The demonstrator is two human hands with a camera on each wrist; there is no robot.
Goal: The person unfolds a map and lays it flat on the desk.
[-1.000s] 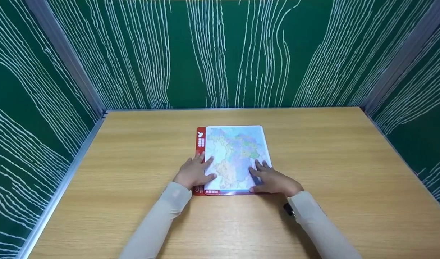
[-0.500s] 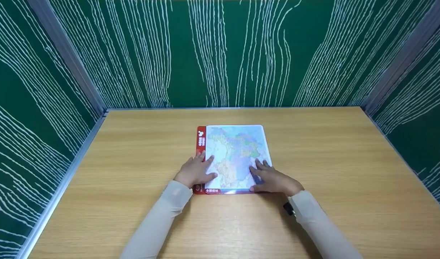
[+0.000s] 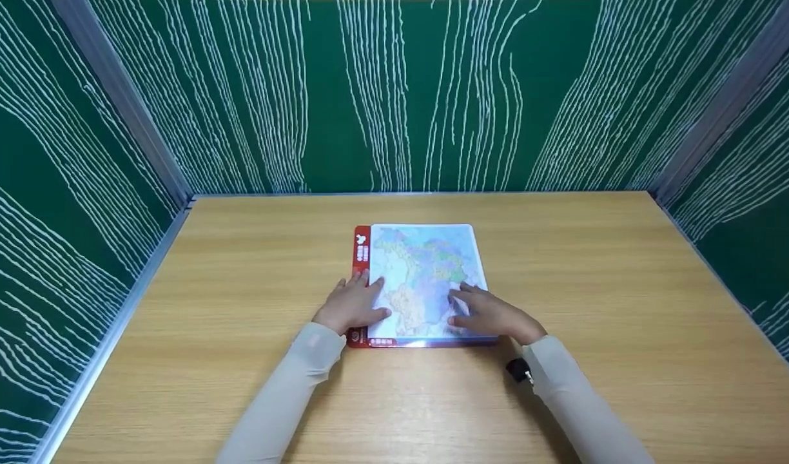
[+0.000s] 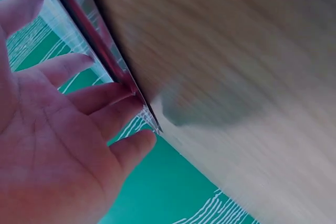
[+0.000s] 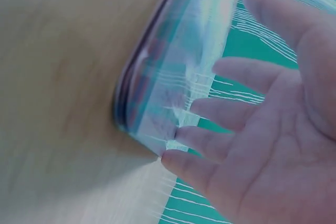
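Note:
A pale, glossy map sheet (image 3: 427,270) in pastel colours lies at the middle of the table, over a red-edged board (image 3: 361,254) that shows along its left and near sides. My left hand (image 3: 350,304) rests at the left edge, fingers spread over the red strip and thumb on the map. Over the near right part of the map is my right hand (image 3: 494,316), its fingers extended. In the right wrist view, several thin layers show at the stack's corner (image 5: 126,100), with the fingertips (image 5: 181,132) close beside it. Neither hand grips anything.
The wooden table (image 3: 259,258) surrounds the stack on every side. Green panels (image 3: 330,96) with white wavy lines stand behind and at both sides, joined by grey corner posts (image 3: 117,96). A small black device (image 3: 518,370) is at the right wrist.
My right hand has shifted slightly: its thumb has moved away from the near edge, and the near right corner now shows more. The left hand and map are nearly unchanged.

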